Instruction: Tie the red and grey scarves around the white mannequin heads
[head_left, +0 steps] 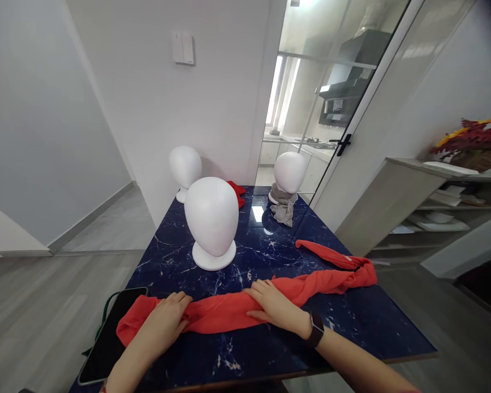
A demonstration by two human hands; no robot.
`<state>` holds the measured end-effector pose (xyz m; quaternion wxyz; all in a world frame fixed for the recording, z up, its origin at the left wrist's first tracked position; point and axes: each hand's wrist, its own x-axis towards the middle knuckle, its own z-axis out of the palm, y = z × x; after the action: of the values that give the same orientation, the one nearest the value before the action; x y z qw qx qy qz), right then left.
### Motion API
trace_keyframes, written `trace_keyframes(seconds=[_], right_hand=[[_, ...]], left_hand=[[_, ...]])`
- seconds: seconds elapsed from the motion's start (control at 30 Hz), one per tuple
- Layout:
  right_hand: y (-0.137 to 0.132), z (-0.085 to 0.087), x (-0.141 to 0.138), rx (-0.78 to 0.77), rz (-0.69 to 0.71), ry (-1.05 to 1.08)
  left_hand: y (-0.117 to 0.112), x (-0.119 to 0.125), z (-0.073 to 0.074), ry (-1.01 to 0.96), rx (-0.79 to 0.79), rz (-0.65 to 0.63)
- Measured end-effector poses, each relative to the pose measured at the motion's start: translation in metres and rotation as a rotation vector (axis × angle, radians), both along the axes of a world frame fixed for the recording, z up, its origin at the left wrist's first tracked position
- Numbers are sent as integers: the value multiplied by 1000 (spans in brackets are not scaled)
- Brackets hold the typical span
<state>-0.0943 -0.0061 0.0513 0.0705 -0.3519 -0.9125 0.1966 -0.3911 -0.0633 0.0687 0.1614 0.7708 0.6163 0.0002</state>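
Note:
A long red scarf (pixel 225 312), folded into a narrow band, lies across the front of the table. My left hand (pixel 167 319) is closed on it near its left end, fingers over the far edge. Farther right, my right hand (pixel 276 305) grips the band around its middle, with the thumb on the near side and a dark watch on the wrist. The scarf's right part is twisted and doubles back toward a pointed tip. Just beyond my hands stands a white mannequin head (pixel 211 218) on a round base, bare and upright.
The dark blue marbled table (pixel 265 251) carries a second white head (pixel 185 166), one wearing a grey scarf (pixel 283 204), and red cloth (pixel 238 192). A black tablet-like slab (pixel 110 338) lies at the left edge. A glass door (pixel 311 98) and shelf (pixel 425 202) are beyond.

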Motion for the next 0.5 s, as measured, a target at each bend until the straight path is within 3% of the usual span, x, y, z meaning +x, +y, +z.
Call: trace_keyframes(seconds=[0.07, 0.13, 0.23, 0.33, 0.43, 0.5], right_hand=[[-7, 5, 0, -60, 5, 48], [-14, 18, 4, -219, -11, 214], [-22, 47, 12, -673, -96, 527], [-27, 79, 18, -1058, -185, 695], [-29, 110, 22, -1157, -196, 778], [-28, 129, 25, -1144, -200, 842]], left_hand=[[-3, 2, 6, 41, -6, -16], [-4, 6, 16, 23, -6, -67], [-6, 18, 37, -188, -39, -172], [-8, 34, 56, -520, -181, -319], [-9, 45, 67, -829, -237, -471], [-9, 45, 68, -1018, -151, -456]])
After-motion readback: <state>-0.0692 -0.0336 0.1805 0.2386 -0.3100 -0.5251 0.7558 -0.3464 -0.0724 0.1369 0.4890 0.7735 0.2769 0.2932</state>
